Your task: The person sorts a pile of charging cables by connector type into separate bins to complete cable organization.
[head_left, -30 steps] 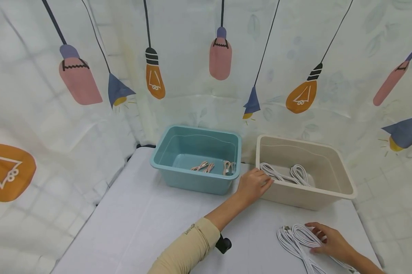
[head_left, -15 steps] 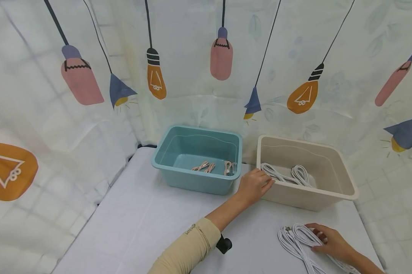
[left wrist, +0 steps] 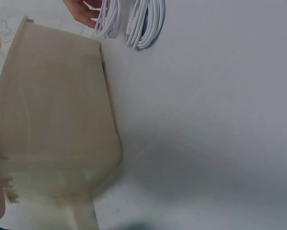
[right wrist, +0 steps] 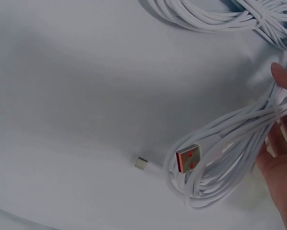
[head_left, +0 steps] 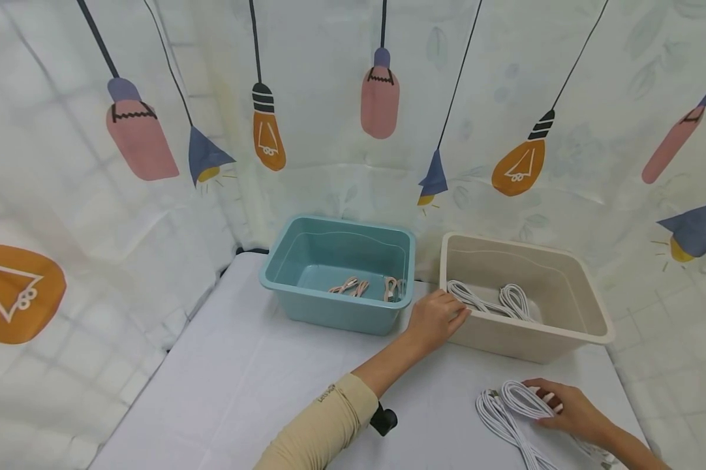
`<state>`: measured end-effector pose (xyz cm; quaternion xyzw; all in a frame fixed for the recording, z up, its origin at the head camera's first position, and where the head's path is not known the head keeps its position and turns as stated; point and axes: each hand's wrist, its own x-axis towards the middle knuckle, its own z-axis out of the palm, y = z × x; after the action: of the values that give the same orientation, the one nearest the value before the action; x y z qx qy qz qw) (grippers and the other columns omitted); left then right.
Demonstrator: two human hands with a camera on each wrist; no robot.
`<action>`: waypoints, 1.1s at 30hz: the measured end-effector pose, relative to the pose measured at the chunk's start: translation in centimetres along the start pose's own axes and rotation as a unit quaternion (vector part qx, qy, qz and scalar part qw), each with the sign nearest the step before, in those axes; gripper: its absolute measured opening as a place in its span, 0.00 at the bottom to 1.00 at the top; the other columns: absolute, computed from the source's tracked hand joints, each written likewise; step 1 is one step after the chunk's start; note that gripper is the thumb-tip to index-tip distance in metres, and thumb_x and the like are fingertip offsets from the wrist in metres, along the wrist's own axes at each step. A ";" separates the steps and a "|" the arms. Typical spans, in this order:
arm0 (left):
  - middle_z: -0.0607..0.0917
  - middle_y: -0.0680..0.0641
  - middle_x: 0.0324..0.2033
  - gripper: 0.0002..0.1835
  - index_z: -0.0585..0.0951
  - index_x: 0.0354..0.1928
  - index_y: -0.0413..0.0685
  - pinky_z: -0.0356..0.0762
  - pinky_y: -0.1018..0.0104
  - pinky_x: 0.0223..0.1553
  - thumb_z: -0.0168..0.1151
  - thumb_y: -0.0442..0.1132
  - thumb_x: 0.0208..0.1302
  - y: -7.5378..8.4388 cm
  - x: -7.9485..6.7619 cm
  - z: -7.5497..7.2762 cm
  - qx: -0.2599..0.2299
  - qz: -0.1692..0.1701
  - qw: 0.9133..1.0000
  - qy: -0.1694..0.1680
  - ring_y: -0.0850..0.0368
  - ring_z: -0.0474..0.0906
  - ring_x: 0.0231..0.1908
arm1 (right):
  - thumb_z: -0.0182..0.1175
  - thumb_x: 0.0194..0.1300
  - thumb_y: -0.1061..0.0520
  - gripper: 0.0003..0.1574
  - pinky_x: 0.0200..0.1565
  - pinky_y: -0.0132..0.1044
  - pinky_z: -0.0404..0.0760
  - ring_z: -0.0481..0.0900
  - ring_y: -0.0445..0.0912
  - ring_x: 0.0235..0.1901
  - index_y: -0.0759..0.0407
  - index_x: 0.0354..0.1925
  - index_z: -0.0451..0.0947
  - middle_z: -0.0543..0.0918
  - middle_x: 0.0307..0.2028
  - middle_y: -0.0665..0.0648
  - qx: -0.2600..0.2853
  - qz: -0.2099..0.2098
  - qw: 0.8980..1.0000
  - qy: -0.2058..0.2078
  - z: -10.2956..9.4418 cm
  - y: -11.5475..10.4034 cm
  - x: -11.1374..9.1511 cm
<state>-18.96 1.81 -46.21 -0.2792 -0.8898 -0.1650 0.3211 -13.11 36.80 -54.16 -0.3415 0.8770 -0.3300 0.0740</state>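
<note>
At the near left rim of the beige bin [head_left: 506, 341], my left hand [head_left: 436, 320] grips the edge with curled fingers. Two bundles of white cable [head_left: 514, 301] lie inside that bin. My right hand [head_left: 575, 412] holds a coiled white USB cable [right wrist: 230, 143], thumb on one side and fingers on the other. Its orange-red USB plug [right wrist: 187, 159] and a small metal plug end [right wrist: 141, 163] show in the right wrist view. Beside it, a second white coil [head_left: 496, 421] lies on the table.
A teal bin [head_left: 329, 314] stands left of the beige one, with several small pinkish cables [head_left: 347, 285] inside. A black object [head_left: 383, 420] shows beside the left sleeve [head_left: 323, 421]. A printed curtain [head_left: 329, 98] hangs behind the white table [head_left: 241, 378].
My right hand has lifted slightly, and the coil in it has come up and apart from the other coil. My left hand stays on the bin's rim.
</note>
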 end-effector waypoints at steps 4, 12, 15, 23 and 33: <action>0.91 0.60 0.35 0.07 0.92 0.39 0.58 0.81 0.77 0.42 0.70 0.48 0.73 0.0 0.0 0.0 0.000 -0.004 1.000 -0.003 0.66 0.84 0.39 | 0.81 0.50 0.66 0.40 0.27 0.31 0.81 0.78 0.30 0.30 0.60 0.60 0.78 0.84 0.36 0.55 0.002 0.015 1.000 -0.012 -0.5 -0.5 0.4; 0.91 0.61 0.35 0.07 0.93 0.39 0.58 0.80 0.78 0.43 0.70 0.48 0.73 0.0 0.0 0.0 -0.001 -0.002 1.000 -0.003 0.66 0.84 0.39 | 0.81 0.50 0.65 0.38 0.27 0.31 0.80 0.78 0.30 0.30 0.59 0.60 0.79 0.83 0.36 0.54 0.004 0.009 1.000 -0.013 -1.3 -1.6 0.9; 0.91 0.61 0.35 0.07 0.93 0.39 0.57 0.81 0.77 0.43 0.70 0.48 0.73 0.1 0.0 0.1 0.001 -0.004 1.000 -0.006 0.66 0.84 0.39 | 0.81 0.50 0.65 0.39 0.26 0.31 0.80 0.78 0.30 0.30 0.56 0.60 0.79 0.83 0.36 0.55 0.004 -0.002 1.000 -0.009 -1.5 -1.9 1.1; 0.91 0.60 0.35 0.06 0.92 0.39 0.58 0.81 0.77 0.43 0.70 0.48 0.72 0.1 0.0 0.1 -0.002 -0.005 1.000 -0.001 0.66 0.84 0.39 | 0.82 0.47 0.66 0.42 0.25 0.31 0.80 0.79 0.29 0.31 0.52 0.60 0.80 0.84 0.36 0.55 -0.013 -0.039 0.999 0.010 -2.4 -3.0 1.8; 0.91 0.60 0.35 0.06 0.93 0.38 0.57 0.81 0.78 0.43 0.71 0.47 0.71 0.0 -0.1 0.2 -0.008 -0.007 1.000 0.010 0.65 0.84 0.39 | 0.83 0.46 0.68 0.43 0.24 0.30 0.80 0.81 0.29 0.31 0.54 0.61 0.80 0.85 0.36 0.57 -0.017 -0.069 0.997 0.017 -4.2 -5.4 3.1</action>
<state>-19.00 1.87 -46.44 -0.2744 -0.8868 -0.1774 0.3268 -13.98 34.05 -47.28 -0.3965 0.8580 -0.3252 0.0302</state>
